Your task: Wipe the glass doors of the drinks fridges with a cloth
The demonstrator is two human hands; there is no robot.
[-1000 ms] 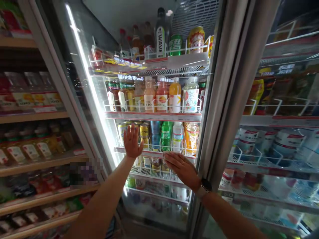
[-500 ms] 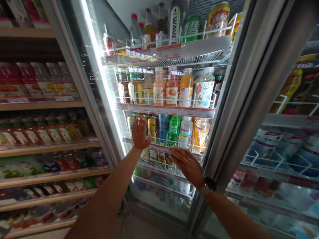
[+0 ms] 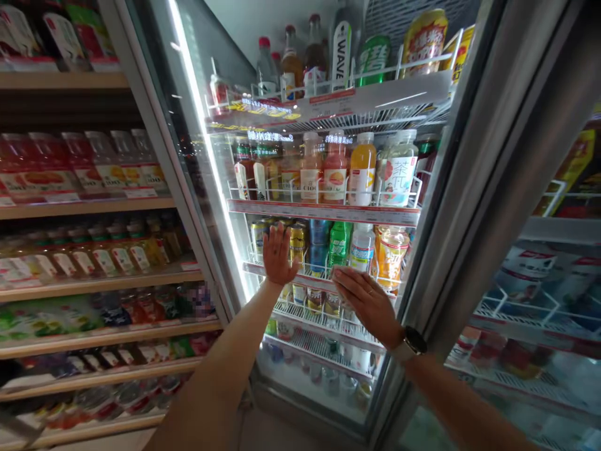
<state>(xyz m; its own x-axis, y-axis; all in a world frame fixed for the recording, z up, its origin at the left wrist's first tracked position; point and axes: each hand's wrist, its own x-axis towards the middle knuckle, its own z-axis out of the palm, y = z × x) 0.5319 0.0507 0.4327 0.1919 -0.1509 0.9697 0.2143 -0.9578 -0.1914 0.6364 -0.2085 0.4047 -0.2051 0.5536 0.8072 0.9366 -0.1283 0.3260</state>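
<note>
My left hand [image 3: 278,255] is raised flat, palm forward, with fingers stretched out, at the glass door [image 3: 178,181] of a lit drinks fridge. Behind it stand gold cans [image 3: 297,243]. Lower and to the right, my right hand [image 3: 369,305] is stretched flat with its fingers close together. Its fingertips are in front of a shelf rail, below a green bottle [image 3: 339,241] and a clear bottle with a blue label [image 3: 362,247]. A pale patch shows by those fingertips; I cannot tell what it is. A dark watch [image 3: 415,340] is on my right wrist.
Wire shelves inside hold bottles, including an orange drink bottle [image 3: 362,169], and a large popcorn can [image 3: 425,41]. Wooden shelves [image 3: 89,207] of bottled drinks, reflected or seen alongside, fill the left. A thick metal door frame [image 3: 446,207] slants down on the right, with another fridge section beyond.
The view has shifted, so the fridge and both hands appear farther right. My right hand's fingertips are slightly higher against the shelf rail. The left hand keeps its place before the cans.
</note>
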